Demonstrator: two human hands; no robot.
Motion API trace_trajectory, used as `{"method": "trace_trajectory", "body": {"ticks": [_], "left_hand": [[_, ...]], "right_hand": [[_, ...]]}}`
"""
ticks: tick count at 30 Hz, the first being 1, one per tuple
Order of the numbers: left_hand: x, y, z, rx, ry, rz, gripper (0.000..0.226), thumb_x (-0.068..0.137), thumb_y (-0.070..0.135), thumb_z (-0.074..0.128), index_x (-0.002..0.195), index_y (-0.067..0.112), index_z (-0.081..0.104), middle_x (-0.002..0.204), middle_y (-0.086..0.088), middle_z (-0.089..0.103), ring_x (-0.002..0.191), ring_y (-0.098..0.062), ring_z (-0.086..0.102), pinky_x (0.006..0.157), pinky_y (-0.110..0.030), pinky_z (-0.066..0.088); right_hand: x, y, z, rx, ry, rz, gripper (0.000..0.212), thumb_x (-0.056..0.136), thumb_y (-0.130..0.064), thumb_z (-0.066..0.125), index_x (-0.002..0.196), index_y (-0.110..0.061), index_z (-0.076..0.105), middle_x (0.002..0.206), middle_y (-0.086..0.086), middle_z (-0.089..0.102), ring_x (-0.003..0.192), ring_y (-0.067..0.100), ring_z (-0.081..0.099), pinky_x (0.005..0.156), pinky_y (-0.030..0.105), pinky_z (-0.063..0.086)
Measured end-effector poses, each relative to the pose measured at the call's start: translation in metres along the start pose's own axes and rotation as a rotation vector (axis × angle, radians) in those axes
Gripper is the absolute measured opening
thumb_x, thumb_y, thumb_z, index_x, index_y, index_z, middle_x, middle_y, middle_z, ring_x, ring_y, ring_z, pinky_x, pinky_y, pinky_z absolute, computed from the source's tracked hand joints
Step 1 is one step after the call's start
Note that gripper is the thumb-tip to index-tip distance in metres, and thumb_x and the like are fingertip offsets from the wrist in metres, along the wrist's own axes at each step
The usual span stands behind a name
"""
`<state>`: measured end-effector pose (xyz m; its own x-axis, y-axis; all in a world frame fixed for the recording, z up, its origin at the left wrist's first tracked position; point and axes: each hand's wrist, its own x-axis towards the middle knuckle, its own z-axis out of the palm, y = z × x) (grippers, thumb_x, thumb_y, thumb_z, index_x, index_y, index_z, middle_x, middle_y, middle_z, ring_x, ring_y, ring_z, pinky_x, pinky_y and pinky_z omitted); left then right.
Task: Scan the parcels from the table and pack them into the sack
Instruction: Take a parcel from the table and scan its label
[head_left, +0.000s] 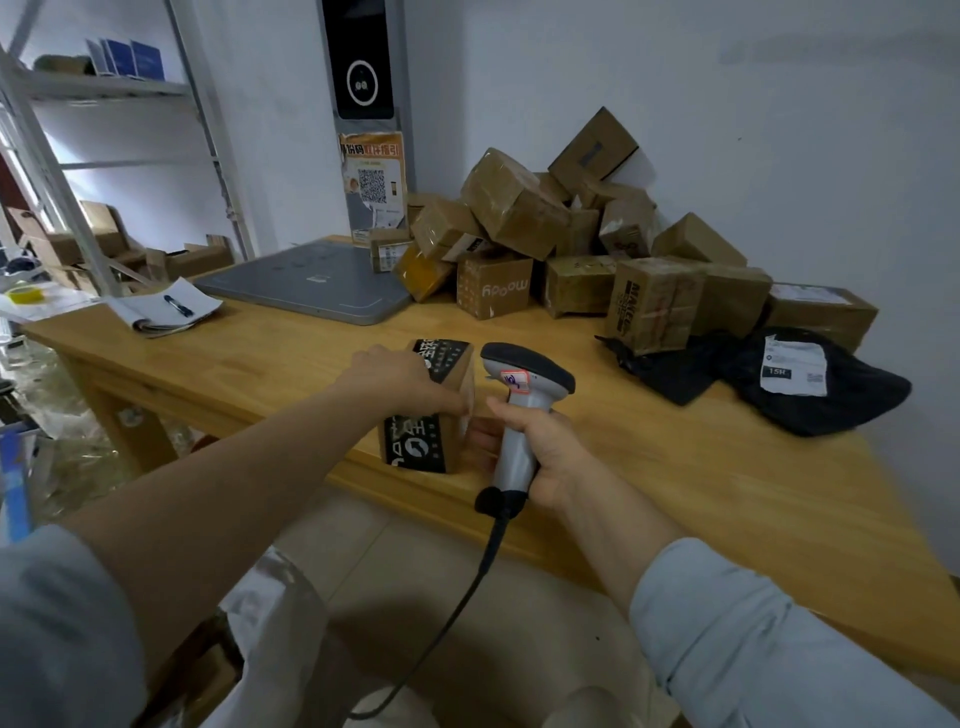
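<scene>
A small brown parcel (441, 441) with black printed tape stands near the front edge of the wooden table (701, 467). My left hand (400, 374) lies over its top, fingers curled down the right side. My right hand (540, 447) grips the handle of a grey barcode scanner (524, 384), held upright just right of the parcel, its black cable hanging below the table. A heap of brown cardboard parcels (571, 234) is stacked at the back against the wall. Two black plastic mailer bags (810, 384) lie at the right. The sack is out of view.
A grey flat scale pad (311, 286) lies at the back left of the table, with a notebook and pen (166, 306) beside it. A metal shelf rack (104, 104) and loose cartons stand to the left. Clear plastic lies below the table edge near me.
</scene>
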<state>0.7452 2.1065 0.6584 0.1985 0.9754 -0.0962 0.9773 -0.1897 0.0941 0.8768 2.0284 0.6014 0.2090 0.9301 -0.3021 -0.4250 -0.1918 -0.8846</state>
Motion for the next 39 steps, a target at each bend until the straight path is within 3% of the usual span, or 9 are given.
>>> {"method": "trace_trajectory", "body": {"ticks": [3, 5, 7, 10, 14, 18, 21, 25, 39], "left_hand": [[-0.001, -0.014, -0.007, -0.353, -0.088, -0.083, 0.061, 0.08, 0.05, 0.067, 0.121, 0.009, 0.05, 0.095, -0.007, 0.059, 0.084, -0.021, 0.058, 0.066, -0.031, 0.049], [-0.001, -0.035, -0.012, -0.699, -0.118, -0.182, 0.058, 0.08, 0.037, 0.072, 0.123, 0.005, 0.048, 0.098, -0.011, 0.06, 0.08, -0.022, 0.058, 0.058, -0.031, 0.046], [-0.004, -0.056, -0.012, -0.944, -0.119, -0.256, 0.062, 0.079, 0.029, 0.074, 0.128, 0.005, 0.045, 0.104, -0.013, 0.06, 0.085, -0.023, 0.06, 0.058, -0.031, 0.048], [-0.007, -0.078, -0.004, -1.141, -0.068, -0.318, 0.07, 0.075, 0.023, 0.077, 0.133, 0.008, 0.04, 0.114, -0.015, 0.058, 0.093, -0.026, 0.059, 0.074, -0.035, 0.05], [-0.013, -0.09, 0.001, -1.199, -0.006, -0.289, 0.064, 0.074, 0.018, 0.079, 0.128, 0.001, 0.047, 0.113, -0.016, 0.062, 0.086, -0.022, 0.061, 0.063, -0.028, 0.048], [-0.011, -0.096, 0.002, -1.248, 0.067, -0.256, 0.088, 0.072, 0.012, 0.08, 0.145, 0.004, 0.031, 0.119, -0.012, 0.055, 0.087, -0.019, 0.057, 0.07, -0.028, 0.049], [-0.008, -0.102, 0.005, -1.259, 0.108, -0.226, 0.1, 0.065, 0.014, 0.084, 0.148, 0.011, 0.028, 0.13, -0.015, 0.053, 0.103, -0.025, 0.059, 0.097, -0.039, 0.049], [-0.005, -0.106, 0.008, -1.237, 0.143, -0.207, 0.108, 0.061, 0.015, 0.087, 0.149, 0.013, 0.025, 0.131, -0.014, 0.056, 0.109, -0.027, 0.06, 0.106, -0.047, 0.041], [-0.002, -0.121, 0.008, -1.229, 0.181, -0.22, 0.109, 0.058, 0.018, 0.088, 0.148, 0.013, 0.026, 0.135, -0.013, 0.053, 0.117, -0.028, 0.055, 0.108, -0.048, 0.039]], "right_hand": [[-0.002, 0.0, -0.009, -0.031, 0.02, -0.023, 0.015, 0.081, -0.017, 0.076, 0.089, -0.011, 0.065, 0.096, 0.016, 0.073, 0.09, 0.032, 0.07, 0.081, 0.045, 0.054], [-0.005, -0.002, -0.014, -0.044, -0.021, -0.03, 0.017, 0.084, -0.022, 0.073, 0.093, -0.012, 0.063, 0.087, 0.014, 0.073, 0.075, 0.026, 0.069, 0.073, 0.041, 0.054], [-0.01, -0.004, -0.014, -0.033, -0.046, -0.023, 0.023, 0.085, -0.029, 0.072, 0.096, -0.012, 0.062, 0.072, 0.012, 0.07, 0.057, 0.021, 0.061, 0.064, 0.037, 0.053], [-0.015, -0.006, -0.006, 0.005, -0.061, 0.019, 0.036, 0.084, -0.033, 0.072, 0.107, -0.009, 0.059, 0.058, 0.007, 0.058, 0.044, 0.016, 0.05, 0.048, 0.028, 0.049], [-0.02, -0.005, 0.01, -0.053, -0.113, 0.007, 0.023, 0.083, -0.021, 0.073, 0.092, -0.007, 0.057, 0.052, 0.005, 0.051, 0.038, 0.015, 0.043, 0.043, 0.023, 0.042], [-0.026, -0.005, 0.023, -0.146, -0.154, -0.031, 0.022, 0.082, -0.01, 0.071, 0.073, -0.009, 0.052, 0.049, 0.004, 0.05, 0.037, 0.014, 0.041, 0.041, 0.022, 0.041], [-0.031, -0.006, 0.03, -0.169, -0.174, -0.031, 0.021, 0.083, -0.009, 0.07, 0.073, -0.009, 0.052, 0.05, 0.004, 0.05, 0.039, 0.014, 0.042, 0.041, 0.022, 0.042], [-0.037, -0.008, 0.037, -0.176, -0.187, -0.029, 0.02, 0.083, -0.009, 0.07, 0.073, -0.009, 0.052, 0.053, 0.005, 0.051, 0.04, 0.014, 0.042, 0.042, 0.022, 0.042], [-0.043, -0.01, 0.049, -0.187, -0.222, -0.027, 0.019, 0.084, -0.01, 0.07, 0.077, -0.009, 0.052, 0.051, 0.004, 0.05, 0.038, 0.013, 0.042, 0.042, 0.022, 0.043]]}}
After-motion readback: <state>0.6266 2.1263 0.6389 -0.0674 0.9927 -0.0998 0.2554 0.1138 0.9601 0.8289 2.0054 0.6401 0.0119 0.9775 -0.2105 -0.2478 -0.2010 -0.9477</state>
